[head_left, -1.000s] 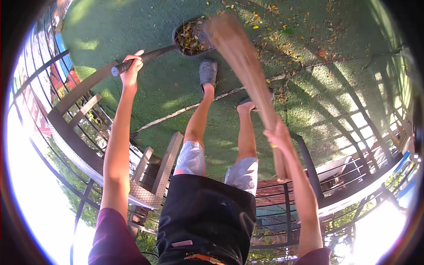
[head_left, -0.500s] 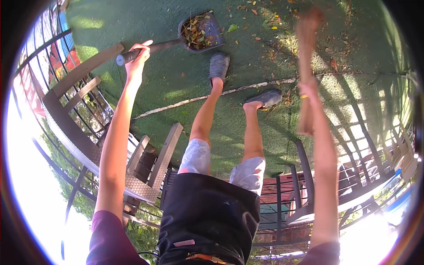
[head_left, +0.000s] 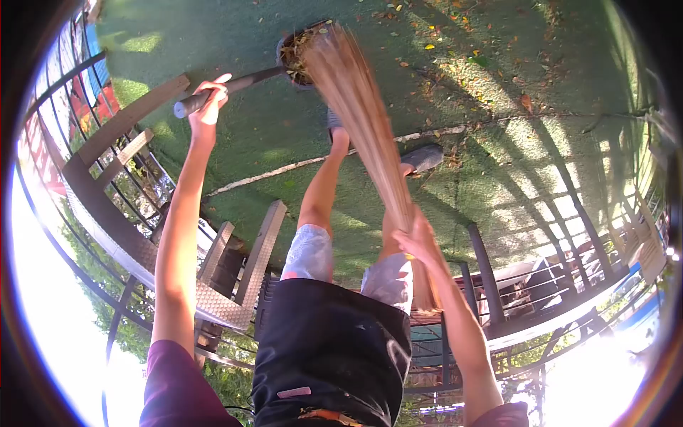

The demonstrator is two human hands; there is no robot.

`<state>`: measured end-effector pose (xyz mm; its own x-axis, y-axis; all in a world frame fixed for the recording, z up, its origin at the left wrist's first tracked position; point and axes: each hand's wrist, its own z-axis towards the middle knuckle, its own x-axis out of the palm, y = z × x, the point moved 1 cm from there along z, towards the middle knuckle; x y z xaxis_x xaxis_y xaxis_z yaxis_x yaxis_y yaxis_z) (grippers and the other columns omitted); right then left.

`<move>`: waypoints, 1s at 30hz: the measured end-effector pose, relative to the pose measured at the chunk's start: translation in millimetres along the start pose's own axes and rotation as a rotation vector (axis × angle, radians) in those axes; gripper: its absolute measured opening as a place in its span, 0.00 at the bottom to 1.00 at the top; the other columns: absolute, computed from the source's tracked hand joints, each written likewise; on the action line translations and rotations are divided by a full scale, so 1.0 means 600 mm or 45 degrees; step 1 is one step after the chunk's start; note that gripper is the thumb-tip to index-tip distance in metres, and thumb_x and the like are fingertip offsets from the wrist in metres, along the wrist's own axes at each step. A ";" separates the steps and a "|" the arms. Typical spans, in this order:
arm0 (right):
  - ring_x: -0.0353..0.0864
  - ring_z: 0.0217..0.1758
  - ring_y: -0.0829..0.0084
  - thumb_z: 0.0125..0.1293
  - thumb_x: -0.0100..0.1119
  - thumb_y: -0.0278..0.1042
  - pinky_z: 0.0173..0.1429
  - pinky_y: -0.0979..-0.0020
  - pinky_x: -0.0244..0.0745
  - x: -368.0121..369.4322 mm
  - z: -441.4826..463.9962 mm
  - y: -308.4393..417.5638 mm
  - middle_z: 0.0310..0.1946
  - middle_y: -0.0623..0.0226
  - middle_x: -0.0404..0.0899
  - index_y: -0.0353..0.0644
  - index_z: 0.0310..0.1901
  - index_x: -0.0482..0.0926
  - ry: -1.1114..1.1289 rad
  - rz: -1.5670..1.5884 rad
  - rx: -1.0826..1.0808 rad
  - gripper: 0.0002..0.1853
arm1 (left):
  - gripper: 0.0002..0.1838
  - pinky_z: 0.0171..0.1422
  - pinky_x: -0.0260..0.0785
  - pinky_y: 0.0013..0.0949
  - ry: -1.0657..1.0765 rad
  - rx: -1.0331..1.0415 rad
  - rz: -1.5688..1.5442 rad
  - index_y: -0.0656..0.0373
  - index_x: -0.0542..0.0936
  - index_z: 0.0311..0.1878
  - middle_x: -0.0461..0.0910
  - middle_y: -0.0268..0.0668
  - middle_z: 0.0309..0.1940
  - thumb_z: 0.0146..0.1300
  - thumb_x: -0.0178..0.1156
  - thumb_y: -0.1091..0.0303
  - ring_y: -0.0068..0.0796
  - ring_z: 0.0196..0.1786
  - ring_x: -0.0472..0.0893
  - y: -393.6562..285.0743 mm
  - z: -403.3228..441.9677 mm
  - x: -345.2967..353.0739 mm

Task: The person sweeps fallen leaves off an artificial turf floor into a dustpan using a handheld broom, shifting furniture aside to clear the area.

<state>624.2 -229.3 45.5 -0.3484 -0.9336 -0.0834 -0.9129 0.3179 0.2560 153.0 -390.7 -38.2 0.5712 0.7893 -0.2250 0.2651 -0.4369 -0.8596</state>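
My left hand (head_left: 208, 103) is wrapped round the grey handle of a long-handled dustpan (head_left: 280, 53). Dry leaves (head_left: 290, 58) lie in the pan, near my forward foot. A brown straw broom (head_left: 356, 107) is gripped near its bundled middle by my right hand (head_left: 418, 238). The broom slants up and left across my legs, its spread bristle end covering most of the pan's right side. Whether the bristles touch the leaves or hang above them, I cannot tell.
Scattered leaves (head_left: 469, 60) lie on the green ground (head_left: 249, 149) at the upper right. A pale line crosses the ground by my shoes. Wooden benches (head_left: 260, 252) and metal railings (head_left: 491, 270) curve round both sides and behind me.
My right hand has moved left and back toward my body, and the broom's bristle end has swung left over the dustpan. My left hand keeps the handle, with the view slightly shifted.
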 end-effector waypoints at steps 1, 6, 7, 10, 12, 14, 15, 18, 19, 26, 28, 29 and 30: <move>0.79 0.17 0.72 0.50 0.65 0.28 0.19 0.71 0.75 -0.042 -0.010 -0.017 0.31 0.53 0.81 0.36 0.59 0.64 -0.070 0.006 -0.084 0.33 | 0.03 0.42 0.70 0.23 -0.035 -0.027 0.029 0.60 0.79 0.33 0.80 0.47 0.51 0.60 0.57 0.79 0.19 0.40 0.76 -0.009 -0.006 -0.003; 0.79 0.22 0.74 0.52 0.61 0.23 0.19 0.78 0.74 -0.238 -0.013 0.002 0.39 0.54 0.79 0.37 0.69 0.55 -0.419 -0.178 0.004 0.41 | 0.03 0.57 0.70 0.35 -0.003 -0.058 -0.054 0.58 0.79 0.35 0.78 0.45 0.55 0.61 0.57 0.76 0.29 0.52 0.77 0.013 -0.020 -0.036; 0.79 0.23 0.74 0.52 0.60 0.22 0.19 0.78 0.74 -0.297 0.004 0.008 0.41 0.53 0.79 0.38 0.70 0.53 -0.493 -0.203 -0.049 0.42 | 0.02 0.57 0.70 0.35 0.006 -0.029 -0.081 0.58 0.79 0.35 0.78 0.45 0.55 0.61 0.57 0.76 0.28 0.52 0.77 0.010 -0.033 -0.039; 0.77 0.20 0.74 0.53 0.60 0.27 0.20 0.74 0.72 -0.471 0.117 -0.018 0.35 0.57 0.79 0.40 0.72 0.51 -0.789 -0.450 -0.068 0.44 | 0.02 0.58 0.70 0.34 0.038 0.007 -0.087 0.59 0.79 0.37 0.77 0.46 0.57 0.63 0.57 0.74 0.27 0.52 0.76 0.020 -0.050 -0.047; 0.76 0.19 0.75 0.54 0.59 0.31 0.20 0.72 0.71 -0.602 0.235 0.018 0.27 0.62 0.78 0.39 0.66 0.60 -0.853 -0.453 -0.193 0.36 | 0.05 0.68 0.62 0.49 0.182 0.027 0.068 0.54 0.76 0.39 0.73 0.47 0.61 0.69 0.51 0.67 0.37 0.66 0.69 0.034 -0.047 -0.067; 0.77 0.20 0.75 0.53 0.61 0.32 0.21 0.73 0.72 -0.646 0.337 0.037 0.23 0.65 0.76 0.38 0.51 0.69 -0.889 -0.456 -0.264 0.23 | 0.05 0.67 0.62 0.49 0.139 0.005 0.097 0.53 0.76 0.40 0.73 0.47 0.61 0.69 0.51 0.67 0.36 0.65 0.70 0.021 -0.048 -0.042; 0.77 0.19 0.75 0.52 0.62 0.31 0.21 0.73 0.72 -0.651 0.382 0.044 0.22 0.66 0.76 0.38 0.47 0.70 -0.878 -0.447 -0.266 0.20 | 0.05 0.67 0.62 0.49 0.112 -0.014 0.115 0.53 0.76 0.40 0.73 0.46 0.61 0.69 0.51 0.67 0.35 0.65 0.71 0.023 -0.047 -0.036; 0.77 0.20 0.76 0.49 0.69 0.31 0.21 0.72 0.71 -0.537 0.493 -0.009 0.23 0.67 0.78 0.41 0.41 0.73 -0.806 -0.468 -0.256 0.18 | 0.04 0.66 0.62 0.48 0.086 -0.011 0.163 0.52 0.76 0.41 0.74 0.46 0.61 0.68 0.52 0.66 0.33 0.64 0.71 0.015 -0.050 -0.012; 0.78 0.20 0.73 0.46 0.71 0.31 0.22 0.70 0.73 -0.467 0.509 -0.021 0.25 0.65 0.79 0.41 0.42 0.72 -0.700 -0.358 -0.013 0.21 | 0.04 0.66 0.62 0.48 0.078 -0.012 0.149 0.52 0.76 0.41 0.74 0.46 0.61 0.68 0.52 0.66 0.33 0.64 0.71 0.013 -0.051 -0.003; 0.82 0.46 0.49 0.47 0.66 0.34 0.52 0.55 0.77 -0.100 0.339 -0.111 0.42 0.46 0.81 0.46 0.65 0.61 -0.187 -0.728 -0.223 0.40 | 0.03 0.64 0.64 0.41 0.030 -0.039 0.130 0.52 0.76 0.37 0.75 0.43 0.60 0.65 0.55 0.67 0.29 0.63 0.71 0.021 -0.052 0.012; 0.82 0.45 0.48 0.48 0.66 0.34 0.51 0.54 0.77 -0.089 0.274 -0.103 0.42 0.46 0.81 0.47 0.65 0.61 -0.142 -0.658 -0.240 0.40 | 0.03 0.60 0.66 0.36 -0.012 -0.022 0.109 0.53 0.77 0.36 0.77 0.41 0.56 0.64 0.56 0.68 0.25 0.57 0.74 0.015 -0.053 0.019; 0.82 0.45 0.47 0.48 0.66 0.34 0.51 0.54 0.77 -0.091 0.247 -0.097 0.42 0.46 0.81 0.47 0.65 0.61 -0.123 -0.624 -0.251 0.40 | 0.03 0.58 0.68 0.34 -0.033 -0.010 0.095 0.54 0.78 0.35 0.79 0.40 0.54 0.64 0.57 0.68 0.23 0.54 0.76 0.012 -0.051 0.023; 0.83 0.44 0.48 0.49 0.66 0.33 0.51 0.54 0.78 -0.105 0.225 -0.101 0.42 0.46 0.81 0.47 0.65 0.61 -0.129 -0.626 -0.286 0.40 | 0.03 0.57 0.68 0.33 -0.051 -0.016 0.121 0.54 0.78 0.35 0.79 0.40 0.54 0.63 0.57 0.67 0.22 0.53 0.76 0.011 -0.049 0.024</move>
<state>672.4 -167.6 -94.9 0.0793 -0.9391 -0.3344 -0.9094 -0.2056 0.3616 186.1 -394.9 -33.6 0.5630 0.7607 -0.3232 0.2213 -0.5155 -0.8278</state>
